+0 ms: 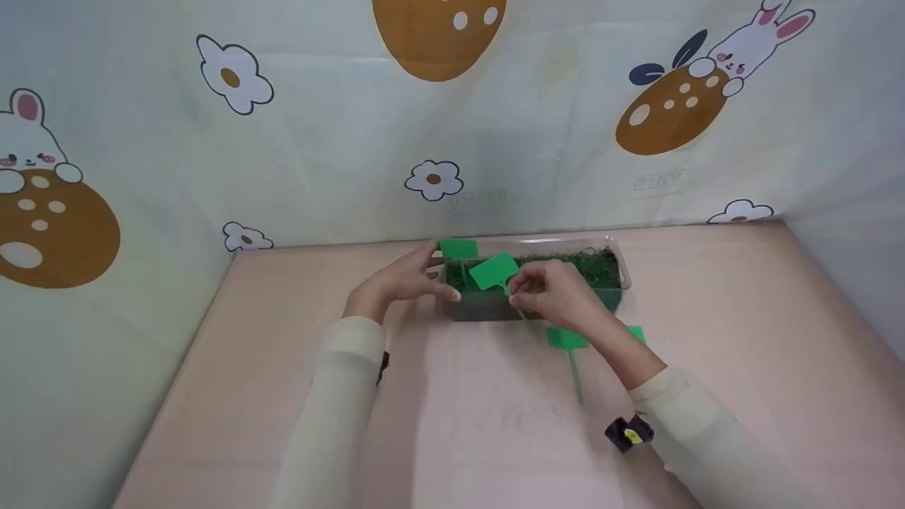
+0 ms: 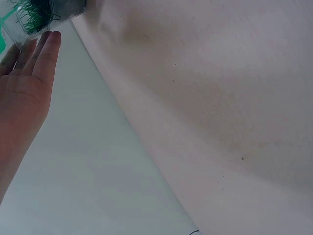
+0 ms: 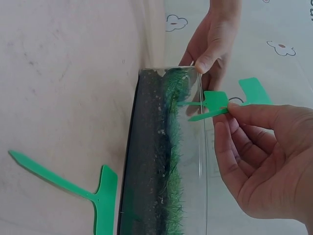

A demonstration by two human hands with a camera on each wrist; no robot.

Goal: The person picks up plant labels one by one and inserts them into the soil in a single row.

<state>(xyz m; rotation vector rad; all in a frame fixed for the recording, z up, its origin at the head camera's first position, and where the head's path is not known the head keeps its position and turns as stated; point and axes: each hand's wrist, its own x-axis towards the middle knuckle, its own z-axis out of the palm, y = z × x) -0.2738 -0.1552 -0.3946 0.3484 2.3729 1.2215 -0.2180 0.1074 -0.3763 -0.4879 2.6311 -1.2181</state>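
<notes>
A clear plastic box (image 1: 477, 309) holds dark soil and green grass (image 3: 174, 147) and lies lengthwise before the back wall. At its left end rests my left hand (image 1: 403, 279), the thumb by the front corner and the fingers straight along the end. Thumb and fingertips of my right hand (image 1: 562, 293) pinch a green T-shaped plant label (image 1: 495, 270) by its stem. The label is tilted over the front of the box, its pointed tip apart from the grass in the right wrist view. Another green plant label (image 1: 459, 249) stands upright at the left end of the grass.
On the pink table in front of the box lies a green plant label (image 1: 568, 338). Part of a further green label (image 1: 637, 332) shows beyond my right forearm. A printed sheet (image 1: 339, 155) with bunnies and flowers covers the wall behind the box.
</notes>
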